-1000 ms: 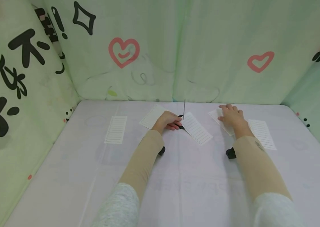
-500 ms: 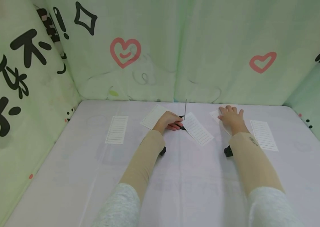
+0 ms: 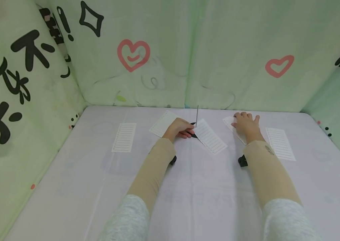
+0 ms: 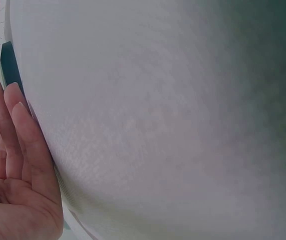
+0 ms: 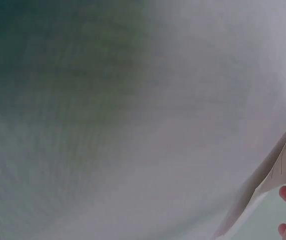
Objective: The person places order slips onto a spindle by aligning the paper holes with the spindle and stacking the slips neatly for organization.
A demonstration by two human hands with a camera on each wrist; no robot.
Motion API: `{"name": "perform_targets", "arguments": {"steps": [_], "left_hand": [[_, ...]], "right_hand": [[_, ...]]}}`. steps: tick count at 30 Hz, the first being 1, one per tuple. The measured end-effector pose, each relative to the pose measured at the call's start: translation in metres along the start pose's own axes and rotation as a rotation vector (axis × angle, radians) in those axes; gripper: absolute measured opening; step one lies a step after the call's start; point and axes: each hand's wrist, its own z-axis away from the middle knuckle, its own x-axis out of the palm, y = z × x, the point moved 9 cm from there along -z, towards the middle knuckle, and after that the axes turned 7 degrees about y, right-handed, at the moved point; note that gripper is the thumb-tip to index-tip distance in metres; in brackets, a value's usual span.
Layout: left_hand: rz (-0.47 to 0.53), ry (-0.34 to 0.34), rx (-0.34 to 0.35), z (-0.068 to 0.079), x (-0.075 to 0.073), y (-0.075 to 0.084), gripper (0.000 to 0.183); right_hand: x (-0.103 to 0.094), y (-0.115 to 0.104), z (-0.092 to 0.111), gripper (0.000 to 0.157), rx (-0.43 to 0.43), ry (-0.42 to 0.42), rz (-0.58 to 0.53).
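Note:
In the head view my left hand [image 3: 179,128] holds the black base [image 3: 193,130] of a bill spike. Its thin rod [image 3: 197,115] stands upright. Touching the spike is a lined paper slip [image 3: 211,138]; whether the rod pierces it I cannot tell. The left wrist view shows my fingers [image 4: 25,135] at the dark base edge. On the right, my right hand [image 3: 246,126] is over another lined slip [image 3: 229,122], partly hidden by the hand. In the right wrist view this slip [image 5: 279,172] is buckled and raised, with the thumb on it.
More lined slips lie flat on the white-covered table [image 3: 188,201]: one at the left [image 3: 124,137], one behind the left hand [image 3: 162,124], one at the right [image 3: 280,144]. Green printed curtains [image 3: 224,60] close off the back and sides.
Against one second ago, the right hand and forearm have shifted slightly and cover more of the slip beneath. The left hand has stayed on the spike's base.

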Motion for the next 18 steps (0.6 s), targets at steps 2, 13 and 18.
{"name": "perform_targets", "arguments": {"steps": [2,13,18], "left_hand": [[0.002,-0.010,0.003,0.003,0.000,0.001,0.026],[0.004,-0.031,0.001,0.002,0.000,0.001,0.027],[0.008,-0.026,0.001,-0.001,0.001,0.000,0.027]], "right_hand": [[-0.002,-0.001,0.000,0.046,-0.004,0.006,0.000],[-0.013,-0.008,0.002,0.041,-0.041,0.088,0.044],[-0.013,-0.007,0.002,0.041,-0.035,0.082,0.037]]}}
